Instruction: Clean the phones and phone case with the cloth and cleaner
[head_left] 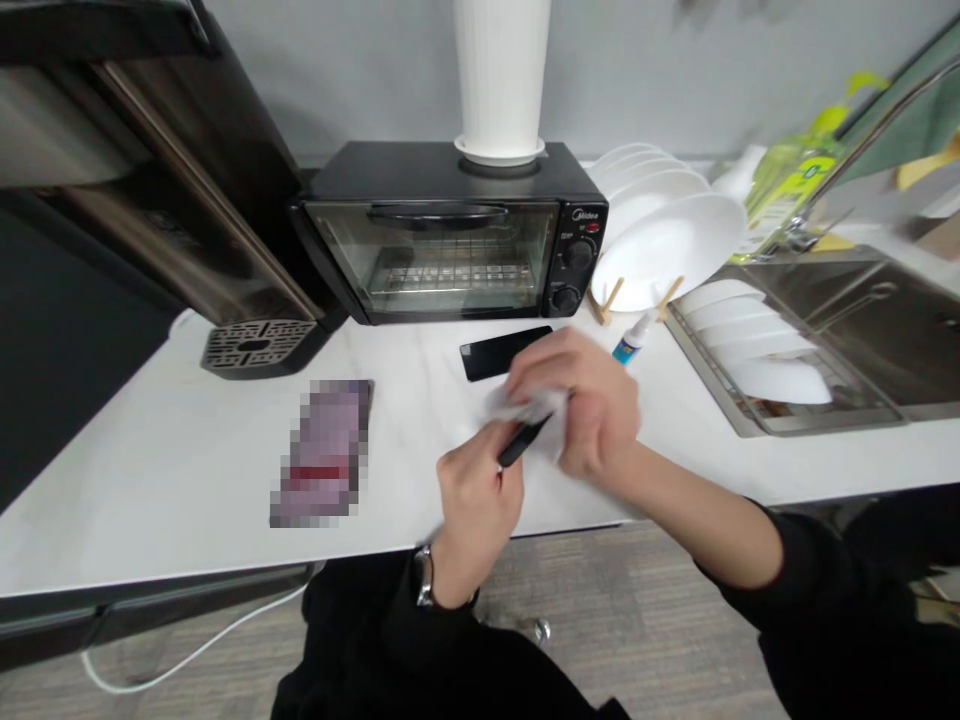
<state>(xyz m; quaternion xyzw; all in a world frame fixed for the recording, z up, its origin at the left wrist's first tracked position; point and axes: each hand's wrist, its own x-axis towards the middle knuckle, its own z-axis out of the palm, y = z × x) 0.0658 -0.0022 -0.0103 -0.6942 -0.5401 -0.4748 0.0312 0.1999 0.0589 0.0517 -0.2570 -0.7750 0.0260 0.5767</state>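
Here, left fingers [487,442] curled, gripping black object [523,442]

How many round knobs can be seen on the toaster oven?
2: an upper knob and a lower knob, both at the right front of the toaster oven.

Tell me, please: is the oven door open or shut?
Shut: the oven door stands upright, level with the control panel, its handle along the top edge.
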